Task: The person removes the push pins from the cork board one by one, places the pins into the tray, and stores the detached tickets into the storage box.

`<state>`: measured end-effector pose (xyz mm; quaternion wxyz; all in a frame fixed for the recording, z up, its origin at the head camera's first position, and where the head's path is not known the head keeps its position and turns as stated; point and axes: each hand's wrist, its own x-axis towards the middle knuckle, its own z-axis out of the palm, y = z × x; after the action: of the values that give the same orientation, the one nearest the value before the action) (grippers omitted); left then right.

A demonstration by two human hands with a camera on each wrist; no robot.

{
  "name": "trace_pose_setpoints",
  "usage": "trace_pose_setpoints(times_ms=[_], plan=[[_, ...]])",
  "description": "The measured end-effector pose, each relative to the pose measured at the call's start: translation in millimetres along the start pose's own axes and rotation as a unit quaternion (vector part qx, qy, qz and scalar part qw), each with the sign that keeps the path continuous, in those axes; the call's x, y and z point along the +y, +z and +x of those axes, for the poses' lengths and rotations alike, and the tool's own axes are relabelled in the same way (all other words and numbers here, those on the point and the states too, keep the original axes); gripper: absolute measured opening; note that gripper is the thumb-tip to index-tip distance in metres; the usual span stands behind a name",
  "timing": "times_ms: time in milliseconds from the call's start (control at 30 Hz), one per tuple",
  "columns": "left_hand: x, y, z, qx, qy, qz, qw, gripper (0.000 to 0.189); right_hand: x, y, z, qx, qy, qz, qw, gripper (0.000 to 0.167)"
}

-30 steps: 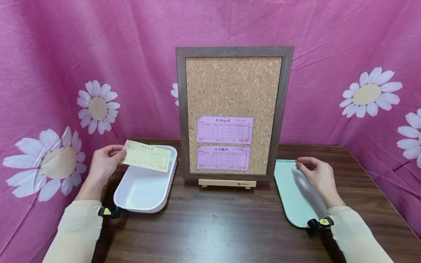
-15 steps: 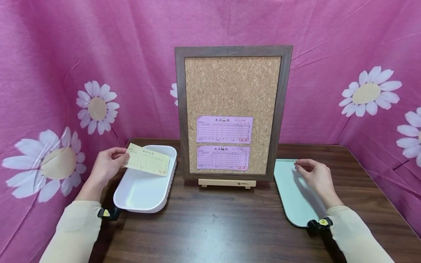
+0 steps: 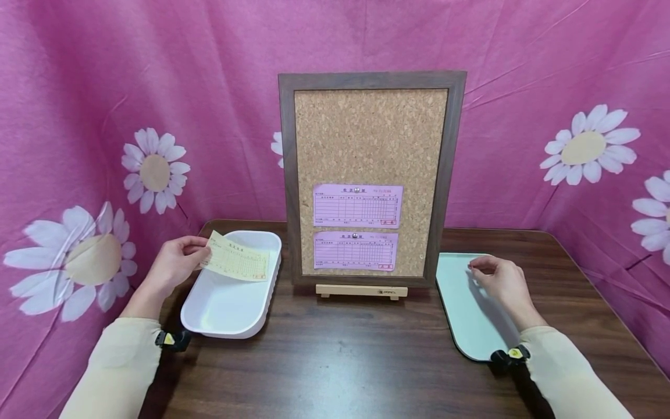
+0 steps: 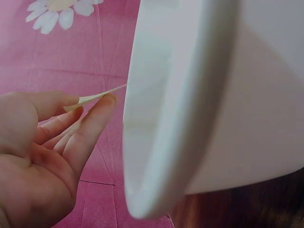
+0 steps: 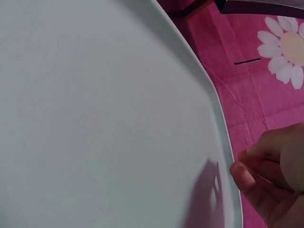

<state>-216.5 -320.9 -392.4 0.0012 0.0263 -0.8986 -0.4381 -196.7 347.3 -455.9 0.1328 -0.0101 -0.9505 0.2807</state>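
Note:
My left hand (image 3: 180, 262) pinches a pale yellow receipt slip (image 3: 238, 259) by its left end, between thumb and fingers. The slip slants over the back part of a white plastic basin (image 3: 274, 279); in the left wrist view it shows nearly edge-on at the basin's rim (image 4: 190, 142). Over a pale green tray (image 3: 466, 326), my right hand (image 3: 505, 285) has thumb and index fingertip pressed together. A tiny reddish speck shows at those fingertips; I cannot tell what it is. The right wrist view has the fingertips (image 5: 242, 175) beside the tray's edge (image 5: 218, 102).
A framed cork board (image 3: 371, 134) leans on a wooden easel (image 3: 361, 291) between basin and tray. Two purple receipt slips, the upper slip (image 3: 358, 206) and lower slip (image 3: 356, 253), hang there by silvery pins. Behind the brown table (image 3: 335, 361) hangs a pink flowered cloth (image 3: 230, 70).
My left hand has shifted slightly right, and the yellow slip has tilted with its right end lower over the basin. My right hand has stayed nearly still, fingertips dipping slightly.

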Motion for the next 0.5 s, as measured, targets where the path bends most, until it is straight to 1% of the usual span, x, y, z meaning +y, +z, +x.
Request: trace_pose_setpoints(times_ms=[133,267,367,500], plan=[[0.2,0.5,-0.5,-0.008,0.003,-0.002,1.0,0.039,1.5,1.8,0.2,-0.009,0.001,-0.011,0.9999,0.014],[0.9,0.7,-1.0,-0.019,-0.004,-0.025,0.9995,0.039,3.7,3.7,0.2,-0.018,0.003,-0.018,0.9997,0.014],[1.3,0.1,-1.5,-0.024,-0.011,-0.038,0.9989,0.039,5.1,4.6,0.5,-0.017,0.0,-0.023,0.9996,0.014],[-0.2,-2.4,-2.7,-0.026,-0.008,-0.032,0.9991,0.042,5.7,4.6,0.4,-0.018,-0.001,-0.025,0.9995,0.013]])
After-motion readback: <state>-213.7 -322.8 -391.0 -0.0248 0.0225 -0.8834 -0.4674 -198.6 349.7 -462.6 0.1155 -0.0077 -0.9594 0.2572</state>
